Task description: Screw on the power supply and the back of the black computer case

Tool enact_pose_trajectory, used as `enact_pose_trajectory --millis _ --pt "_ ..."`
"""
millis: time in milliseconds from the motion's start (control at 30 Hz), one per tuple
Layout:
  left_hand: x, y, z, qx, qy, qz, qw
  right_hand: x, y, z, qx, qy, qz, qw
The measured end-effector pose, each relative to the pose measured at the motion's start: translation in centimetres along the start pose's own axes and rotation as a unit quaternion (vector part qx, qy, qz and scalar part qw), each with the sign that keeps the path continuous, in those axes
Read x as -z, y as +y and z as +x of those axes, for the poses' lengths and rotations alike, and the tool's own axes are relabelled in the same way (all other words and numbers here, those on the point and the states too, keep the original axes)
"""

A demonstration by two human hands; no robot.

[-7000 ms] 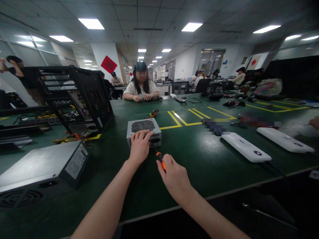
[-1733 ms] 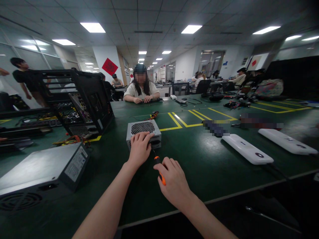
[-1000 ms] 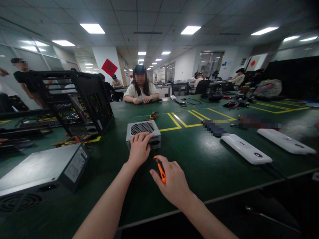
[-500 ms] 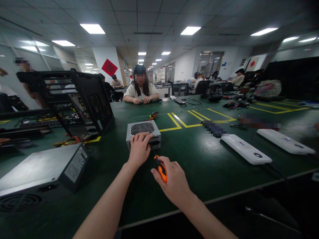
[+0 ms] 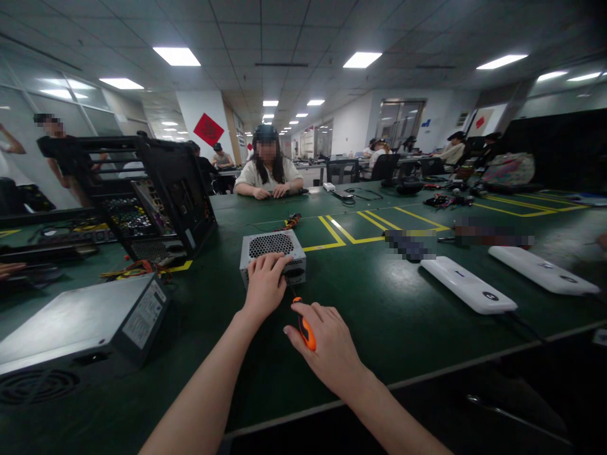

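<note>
A small silver power supply unit (image 5: 298,254) with a honeycomb vent stands on the green table in front of me. My left hand (image 5: 267,287) grips its near side, fingers laid over the top edge; the thumb is hidden. In my right hand (image 5: 327,338) is a screwdriver (image 5: 308,333) with an orange and black handle. Its thin shaft points at the near face of the unit, just beside my left hand. Whether the tip sits in a screw is too small to tell.
To the left lies a larger power supply unit (image 5: 80,313), with an open black computer case (image 5: 177,196) behind it. White power banks (image 5: 467,284) lie on the right. A person (image 5: 268,167) sits across the green table (image 5: 227,215). Bundled cables (image 5: 293,220) lie behind the small unit.
My right hand's fingers have shifted on the screwdriver handle, the index finger now lying further forward over it. The left hand and the power supply unit have stayed in place.
</note>
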State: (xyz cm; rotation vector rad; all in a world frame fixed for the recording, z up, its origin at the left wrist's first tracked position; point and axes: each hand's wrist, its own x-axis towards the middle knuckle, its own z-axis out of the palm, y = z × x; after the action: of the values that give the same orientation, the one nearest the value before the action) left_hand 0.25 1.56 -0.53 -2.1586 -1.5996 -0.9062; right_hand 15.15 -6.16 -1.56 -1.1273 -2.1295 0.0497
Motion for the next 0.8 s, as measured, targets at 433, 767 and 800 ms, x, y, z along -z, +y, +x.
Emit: enact_pose_trajectory --millis 433,767,800 --pt "0.05 0.02 -0.01 -0.002 -0.002 0.001 1.000 -0.05 0.08 -0.17 -0.004 -0.005 0.023 1.000" --pt "-0.09 -0.15 -0.09 -0.010 0.007 0.012 1.000 -0.11 0.26 -0.28 -0.001 -0.002 0.005 1.000" --pt "-0.13 -0.16 -0.10 -0.011 0.008 0.012 1.000 -0.10 0.25 -0.27 -0.002 0.000 0.006 1.000"
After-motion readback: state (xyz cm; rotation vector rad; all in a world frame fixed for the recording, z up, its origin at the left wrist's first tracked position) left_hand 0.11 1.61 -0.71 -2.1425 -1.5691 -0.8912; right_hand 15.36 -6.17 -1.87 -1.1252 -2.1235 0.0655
